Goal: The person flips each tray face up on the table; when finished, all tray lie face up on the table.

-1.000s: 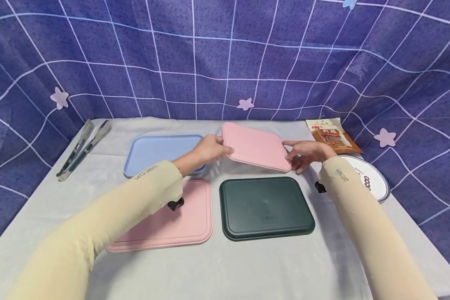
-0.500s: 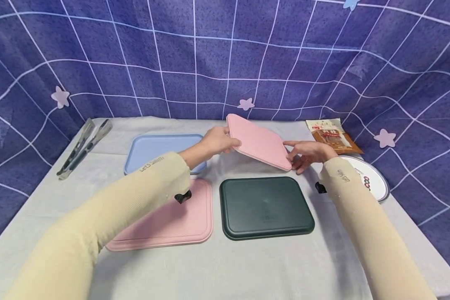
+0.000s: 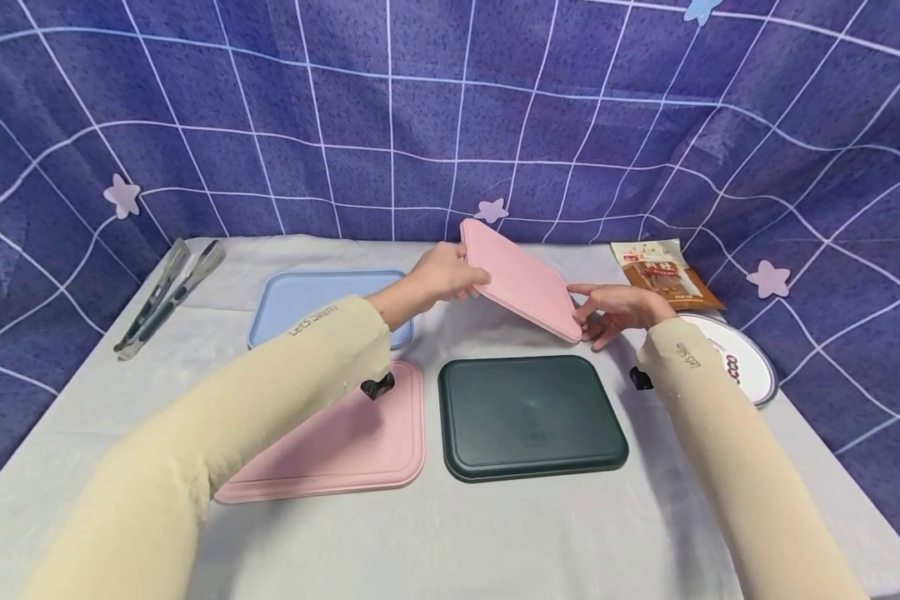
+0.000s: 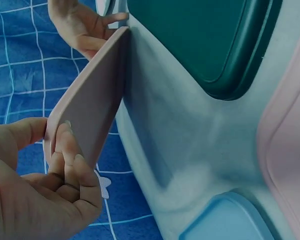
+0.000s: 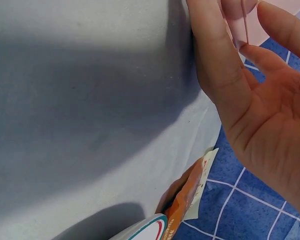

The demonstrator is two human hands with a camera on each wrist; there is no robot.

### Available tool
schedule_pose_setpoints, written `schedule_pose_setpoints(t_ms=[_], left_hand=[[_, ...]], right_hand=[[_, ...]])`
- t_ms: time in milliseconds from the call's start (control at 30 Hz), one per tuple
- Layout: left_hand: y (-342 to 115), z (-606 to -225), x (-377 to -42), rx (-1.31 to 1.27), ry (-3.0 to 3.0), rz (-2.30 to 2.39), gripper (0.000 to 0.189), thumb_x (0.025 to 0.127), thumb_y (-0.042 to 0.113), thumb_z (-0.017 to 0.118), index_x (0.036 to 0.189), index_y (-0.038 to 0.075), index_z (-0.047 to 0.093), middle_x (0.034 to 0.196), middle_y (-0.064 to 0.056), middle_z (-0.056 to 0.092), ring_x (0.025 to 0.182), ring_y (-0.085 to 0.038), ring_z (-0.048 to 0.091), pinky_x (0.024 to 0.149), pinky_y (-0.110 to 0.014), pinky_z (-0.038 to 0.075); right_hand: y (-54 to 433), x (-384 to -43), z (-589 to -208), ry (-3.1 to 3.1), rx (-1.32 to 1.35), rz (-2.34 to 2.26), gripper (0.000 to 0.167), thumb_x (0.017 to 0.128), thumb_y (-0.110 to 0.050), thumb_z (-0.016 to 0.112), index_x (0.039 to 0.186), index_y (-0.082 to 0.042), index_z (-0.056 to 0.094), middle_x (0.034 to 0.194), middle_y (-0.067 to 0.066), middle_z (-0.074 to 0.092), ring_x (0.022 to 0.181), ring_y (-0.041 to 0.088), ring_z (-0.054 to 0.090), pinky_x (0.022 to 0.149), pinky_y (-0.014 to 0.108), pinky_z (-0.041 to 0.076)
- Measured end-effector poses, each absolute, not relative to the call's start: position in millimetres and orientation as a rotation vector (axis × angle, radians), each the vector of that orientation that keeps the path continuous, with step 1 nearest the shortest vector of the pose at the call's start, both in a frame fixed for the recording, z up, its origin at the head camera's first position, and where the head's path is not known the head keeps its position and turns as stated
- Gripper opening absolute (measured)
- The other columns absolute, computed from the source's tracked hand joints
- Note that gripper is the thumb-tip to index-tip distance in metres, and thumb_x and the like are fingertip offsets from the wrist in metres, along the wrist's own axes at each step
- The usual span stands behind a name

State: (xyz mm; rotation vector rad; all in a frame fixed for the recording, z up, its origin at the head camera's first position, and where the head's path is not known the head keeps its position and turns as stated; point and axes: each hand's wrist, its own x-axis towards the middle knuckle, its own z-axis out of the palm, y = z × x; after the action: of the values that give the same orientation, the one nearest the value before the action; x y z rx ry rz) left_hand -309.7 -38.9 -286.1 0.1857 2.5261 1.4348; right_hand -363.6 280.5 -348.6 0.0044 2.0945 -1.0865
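Note:
A small pink tray [image 3: 521, 279] is tilted up at the back of the table, its left end raised and its right corner low near the cloth. My left hand [image 3: 446, 273] grips the raised end; the left wrist view shows the thumb on one face and curled fingers on the other. At the low right corner, my right hand [image 3: 617, 310] holds the edge between thumb and fingers, the index finger stretched along the far side. In front of the raised tray lies a dark green tray [image 3: 532, 417], flat side up.
A larger pink tray [image 3: 375, 450] lies front left, a blue tray [image 3: 322, 300] behind it. Tongs [image 3: 167, 298] rest at the far left. Back right, a brown food packet [image 3: 667, 275] lies behind a round white dish [image 3: 753, 367], partly hidden by my right sleeve.
My left hand has raised the small pink tray's left end and moved it right and back, tilting it more steeply. My right hand stays at the low corner.

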Motion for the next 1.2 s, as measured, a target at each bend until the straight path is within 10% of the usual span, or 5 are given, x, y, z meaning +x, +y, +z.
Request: schedule_pose_setpoints(t_ms=[667,900,1200], left_hand=[[-34,-273,-302,0.222,2.659,1.276,0.020,0.087,0.020,0.068,0.102,0.006,0.066,0.081,-0.008,0.076,0.059,-0.009,0.063,0.058,-0.019,0.049],[-31,-272,-299,0.226,2.742,1.169,0.015,0.087,0.022,0.067,0.094,0.009,0.069,0.087,-0.008,0.078,0.054,-0.004,0.058,0.057,-0.019,0.047],[-29,-269,-298,0.242,2.859,0.996,0.018,0.087,0.029,0.065,0.081,0.014,0.074,0.077,0.001,0.076,0.072,-0.014,0.072,0.058,-0.024,0.045]], right_hand=[[268,-363,-325,2.226,-0.012,-0.885,0.084,0.099,-0.026,0.056,0.163,-0.013,0.002,0.128,0.021,0.051,0.095,0.029,0.067,0.084,0.046,0.059],[231,-366,-286,2.333,0.003,-0.831,0.086,0.102,-0.032,0.052,0.161,-0.011,-0.006,0.152,0.036,0.031,0.128,0.052,0.049,0.097,0.055,0.052],[155,-372,-235,2.422,-0.067,-0.835,0.084,0.101,-0.035,0.054,0.163,-0.015,0.002,0.151,0.028,0.040,0.128,0.047,0.054,0.099,0.054,0.052]])
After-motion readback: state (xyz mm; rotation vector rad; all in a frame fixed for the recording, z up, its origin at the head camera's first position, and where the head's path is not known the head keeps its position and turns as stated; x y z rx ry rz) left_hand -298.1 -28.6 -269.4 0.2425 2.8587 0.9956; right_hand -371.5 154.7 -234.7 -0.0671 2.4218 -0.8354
